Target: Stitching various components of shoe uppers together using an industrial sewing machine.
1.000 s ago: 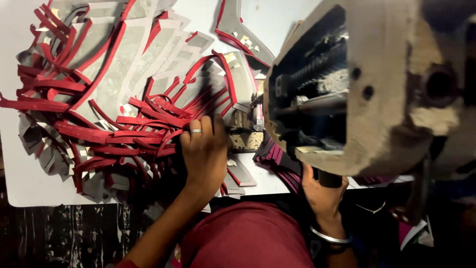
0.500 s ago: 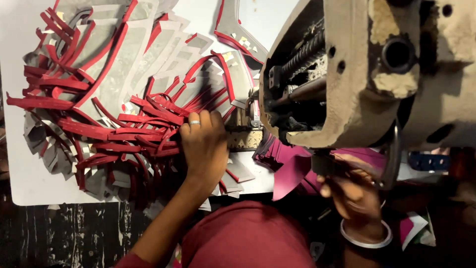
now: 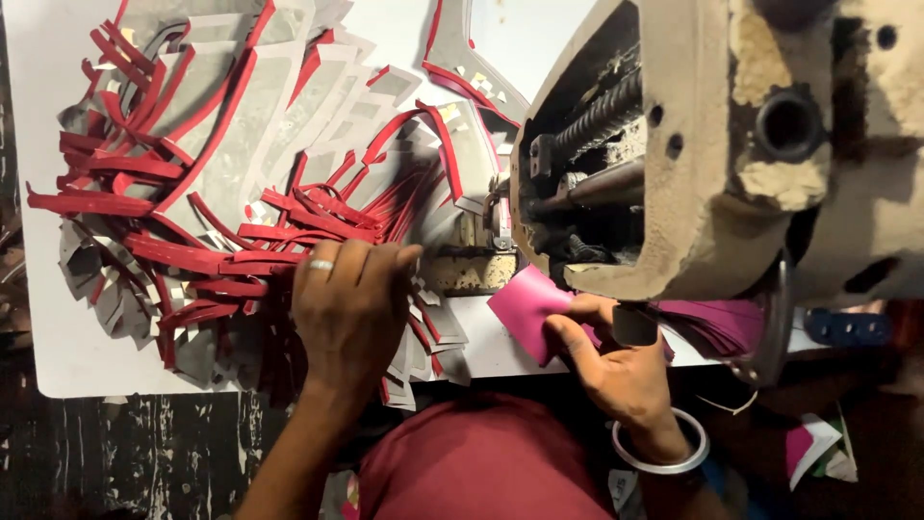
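Observation:
My left hand, with a ring on one finger, lies palm-down on a heap of red-edged grey cut pieces spread over the white table. Its fingertips reach toward the needle area of a worn beige sewing machine. My right hand, wearing a silver bangle, pinches a pink cut piece just under the machine head. A stack of pink pieces lies to the right of that hand, partly hidden by the machine.
The big machine head fills the upper right and hides the table there. The table's front edge runs near my red-clothed lap. Dark scuffed floor shows at lower left; paper scraps lie at lower right.
My right hand has come up from below the table edge and now holds a pink piece near the machine. My left hand stays on the red pile.

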